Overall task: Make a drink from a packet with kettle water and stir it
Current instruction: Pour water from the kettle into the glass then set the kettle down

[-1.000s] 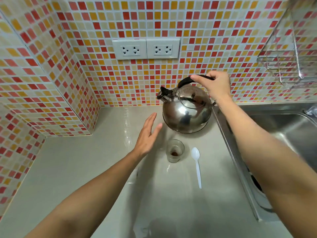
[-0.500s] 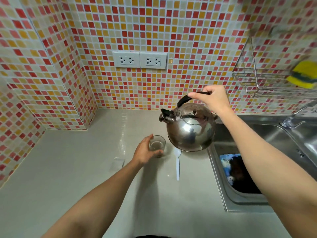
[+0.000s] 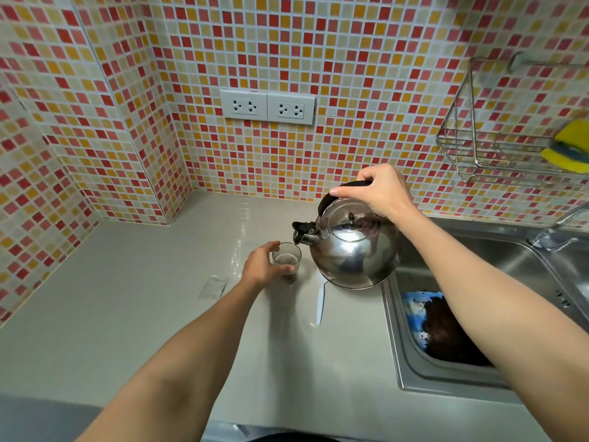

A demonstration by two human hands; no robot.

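Note:
A steel kettle (image 3: 353, 250) with a black handle hangs just above the counter, tilted with its spout right over the rim of a small clear glass (image 3: 287, 260). My right hand (image 3: 376, 189) grips the kettle's handle from above. The glass stands on the counter with brown liquid inside. My left hand (image 3: 263, 267) wraps around its left side. A white plastic spoon (image 3: 321, 306) lies on the counter, its bowl hidden under the kettle. A clear empty packet (image 3: 213, 287) lies flat to the left of the glass.
A grey counter (image 3: 127, 314) fills the left and near side, bounded by tiled walls. A steel sink (image 3: 446, 374) with a blue cloth and dark matter is at right, with a tap (image 3: 554, 237). A wire rack (image 3: 497, 148) holding yellow sponges hangs above it. Sockets (image 3: 267, 106) sit on the back wall.
My left hand went from open beside the glass to gripping it. The kettle has tipped its spout down to the glass rim, and the glass now holds more brown liquid.

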